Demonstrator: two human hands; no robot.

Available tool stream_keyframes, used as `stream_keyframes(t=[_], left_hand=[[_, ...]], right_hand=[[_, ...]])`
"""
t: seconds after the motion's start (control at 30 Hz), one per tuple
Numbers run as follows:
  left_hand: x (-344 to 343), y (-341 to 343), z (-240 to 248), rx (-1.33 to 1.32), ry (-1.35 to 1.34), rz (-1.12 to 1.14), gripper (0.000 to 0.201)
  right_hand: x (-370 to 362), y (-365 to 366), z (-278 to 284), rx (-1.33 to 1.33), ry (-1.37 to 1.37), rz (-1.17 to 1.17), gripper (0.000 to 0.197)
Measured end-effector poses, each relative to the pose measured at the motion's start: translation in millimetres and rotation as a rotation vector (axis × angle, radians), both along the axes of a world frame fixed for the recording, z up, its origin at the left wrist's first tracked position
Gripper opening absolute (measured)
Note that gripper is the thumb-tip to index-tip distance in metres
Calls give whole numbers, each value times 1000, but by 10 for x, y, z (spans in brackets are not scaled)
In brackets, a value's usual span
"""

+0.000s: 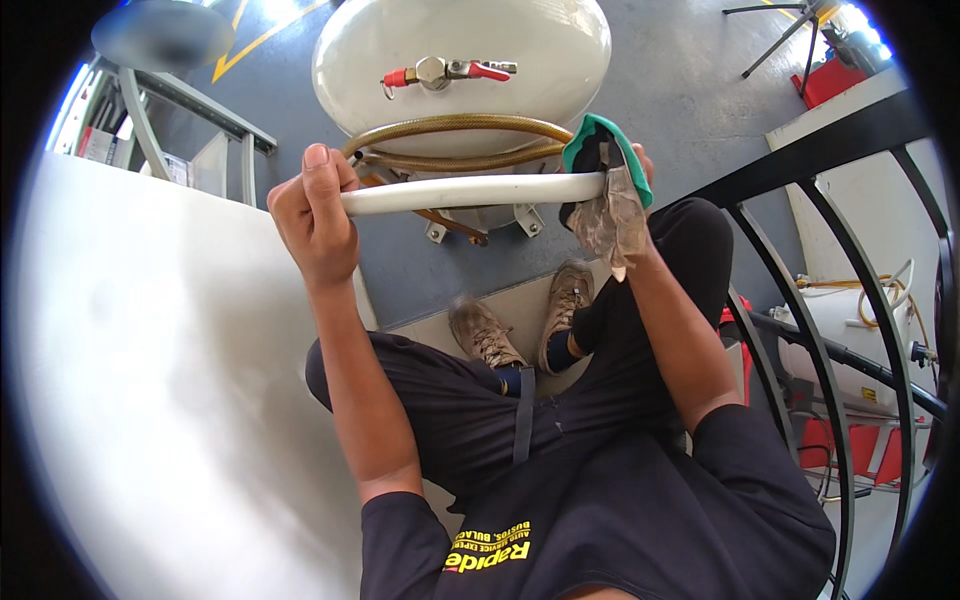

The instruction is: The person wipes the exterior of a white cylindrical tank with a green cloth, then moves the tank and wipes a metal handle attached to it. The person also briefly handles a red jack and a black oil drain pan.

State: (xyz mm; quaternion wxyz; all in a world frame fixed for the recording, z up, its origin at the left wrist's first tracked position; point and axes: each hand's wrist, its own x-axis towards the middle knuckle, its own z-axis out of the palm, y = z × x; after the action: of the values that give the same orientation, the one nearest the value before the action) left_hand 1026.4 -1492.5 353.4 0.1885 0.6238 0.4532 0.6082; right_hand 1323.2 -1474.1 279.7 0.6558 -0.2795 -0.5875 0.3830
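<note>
My left hand is closed around the left end of a white tubular handle, its thumb pointing away from me. At the handle's right end, my right hand is closed on a work glove, grey and dirty with a teal cuff. The glove covers that end of the handle and hides most of my right fingers. Just beyond the handle lies a coiled amber hose, against a white tank. A brass valve with red parts is fixed on the tank.
A white wall or panel rises at my left. To the right runs a black metal railing, with another white tank behind it. My shoes are below the handle. A grey metal frame stands far left, and a red object far right.
</note>
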Motion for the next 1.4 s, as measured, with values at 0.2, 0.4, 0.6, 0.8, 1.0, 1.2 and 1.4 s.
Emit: stream_keyframes(t=[0.2,0.4,0.6,0.8,1.0,1.2,1.4], left_hand=[[-26,-32,-1,2,-18,68,60],[-369,120,-291,33,-60,-8,53],[-300,59,-417,91,-24,298,53],[-195,-32,-124,31,25,86,59],[-73,11,-100,72,-13,1,47],[18,-81,-4,25,-36,49,59],[-71,-137,-44,-87,-48,4,84]], right_hand=[[-116,-113,743,-215,-411,156,48],[-1347,-271,1275,310,-1185,-228,48],[-1199,-269,1147,487,-1154,-284,43],[-551,-258,1022,495,-1047,-138,47],[132,-6,296,119,-299,86,52],[-39,-184,946,32,-757,100,46],[-1193,-406,1465,167,-1345,-32,44]])
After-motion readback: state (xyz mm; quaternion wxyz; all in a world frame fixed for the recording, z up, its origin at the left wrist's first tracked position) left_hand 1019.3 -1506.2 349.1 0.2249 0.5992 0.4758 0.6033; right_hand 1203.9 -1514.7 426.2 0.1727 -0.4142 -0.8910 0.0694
